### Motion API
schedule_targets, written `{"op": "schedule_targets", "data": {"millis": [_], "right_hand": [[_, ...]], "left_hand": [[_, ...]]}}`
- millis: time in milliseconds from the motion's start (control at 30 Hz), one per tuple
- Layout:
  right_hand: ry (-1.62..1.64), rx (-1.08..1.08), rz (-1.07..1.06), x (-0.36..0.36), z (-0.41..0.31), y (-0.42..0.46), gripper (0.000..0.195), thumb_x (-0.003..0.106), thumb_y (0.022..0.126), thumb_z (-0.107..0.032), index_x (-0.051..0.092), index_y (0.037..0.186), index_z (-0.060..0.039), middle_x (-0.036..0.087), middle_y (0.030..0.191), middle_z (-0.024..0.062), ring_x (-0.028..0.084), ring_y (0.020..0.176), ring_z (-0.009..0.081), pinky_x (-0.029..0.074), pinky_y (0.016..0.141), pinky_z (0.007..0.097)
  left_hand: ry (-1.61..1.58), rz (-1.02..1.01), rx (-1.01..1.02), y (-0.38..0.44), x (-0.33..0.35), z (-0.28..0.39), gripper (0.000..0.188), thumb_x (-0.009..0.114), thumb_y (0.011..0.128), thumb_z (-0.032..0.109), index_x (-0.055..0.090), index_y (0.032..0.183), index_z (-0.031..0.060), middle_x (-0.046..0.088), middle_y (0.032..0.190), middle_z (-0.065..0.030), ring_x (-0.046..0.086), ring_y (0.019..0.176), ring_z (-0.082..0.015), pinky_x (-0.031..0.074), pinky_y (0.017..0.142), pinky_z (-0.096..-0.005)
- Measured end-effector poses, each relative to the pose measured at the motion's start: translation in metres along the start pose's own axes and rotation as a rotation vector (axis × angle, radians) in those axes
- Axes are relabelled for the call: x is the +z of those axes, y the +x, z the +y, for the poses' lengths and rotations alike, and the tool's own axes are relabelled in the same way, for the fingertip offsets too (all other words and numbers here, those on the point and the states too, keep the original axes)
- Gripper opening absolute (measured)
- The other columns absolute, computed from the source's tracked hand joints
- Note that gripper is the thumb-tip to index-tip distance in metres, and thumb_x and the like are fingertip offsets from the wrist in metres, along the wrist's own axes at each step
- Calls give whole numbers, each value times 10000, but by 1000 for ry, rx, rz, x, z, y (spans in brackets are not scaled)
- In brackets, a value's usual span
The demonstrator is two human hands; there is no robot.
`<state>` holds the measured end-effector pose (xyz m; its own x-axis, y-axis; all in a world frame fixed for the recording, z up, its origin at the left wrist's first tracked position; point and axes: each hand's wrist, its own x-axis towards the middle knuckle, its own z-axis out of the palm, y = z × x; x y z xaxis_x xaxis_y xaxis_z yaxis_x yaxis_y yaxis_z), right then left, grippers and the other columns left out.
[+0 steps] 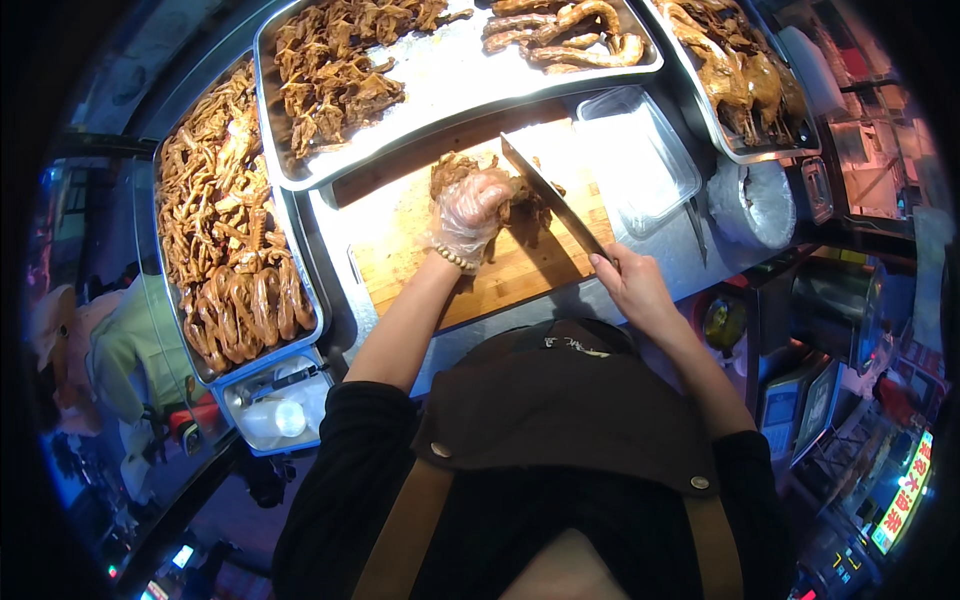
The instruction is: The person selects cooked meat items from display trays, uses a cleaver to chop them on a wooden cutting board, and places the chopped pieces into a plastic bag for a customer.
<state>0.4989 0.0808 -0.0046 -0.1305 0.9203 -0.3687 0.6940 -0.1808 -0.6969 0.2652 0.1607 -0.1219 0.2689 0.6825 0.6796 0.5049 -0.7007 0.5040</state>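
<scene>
My left hand point(476, 206), in a clear plastic glove with a beaded bracelet at the wrist, presses on browned cooked meat point(454, 169) lying on a wooden cutting board point(540, 262). My right hand point(634, 281) is bare and grips the handle of a long-bladed knife point(559, 202). The blade slants up and left over the board, beside the meat; whether its edge touches the meat I cannot tell. More pieces of meat lie under and to the right of my left hand, partly hidden by it and the blade.
Metal trays of cooked meat stand left point(319, 330), behind point(420, 120) and at the back right point(757, 159). Right of the board are a clear plastic container point(645, 172), tongs point(697, 229) and a bag-lined bowl point(754, 206). A blue-rimmed bin point(281, 450) sits front left. People stand beyond the glass at left.
</scene>
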Motion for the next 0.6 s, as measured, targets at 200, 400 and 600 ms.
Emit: {"op": "schedule_targets", "data": {"millis": [200, 400, 600], "right_hand": [[-75, 24, -4, 17, -3, -1, 279, 559, 896, -251, 616, 932, 19, 606, 682, 236, 621, 693, 405, 475, 623, 452], [-187, -7, 56, 35, 13, -1, 261, 554, 882, -246, 606, 951, 0, 623, 711, 228, 623, 719, 404, 484, 667, 467], [-125, 83, 80, 21, 25, -12, 225, 536, 881, -228, 610, 951, -28, 632, 730, 221, 626, 736, 403, 487, 675, 465]], "left_hand": [[-16, -26, 28, -1, -5, 6, 240, 597, 663, -64, 583, 805, 129, 616, 781, -43, 622, 714, -247, 503, 575, -343], [107, -405, 67, 12, -25, -7, 215, 623, 678, -1, 613, 833, 149, 628, 805, -22, 632, 727, -220, 517, 571, -339], [272, -475, 395, 81, -25, -11, 299, 610, 719, 19, 609, 998, 128, 610, 1060, -56, 561, 1024, -193, 478, 838, -332]]}}
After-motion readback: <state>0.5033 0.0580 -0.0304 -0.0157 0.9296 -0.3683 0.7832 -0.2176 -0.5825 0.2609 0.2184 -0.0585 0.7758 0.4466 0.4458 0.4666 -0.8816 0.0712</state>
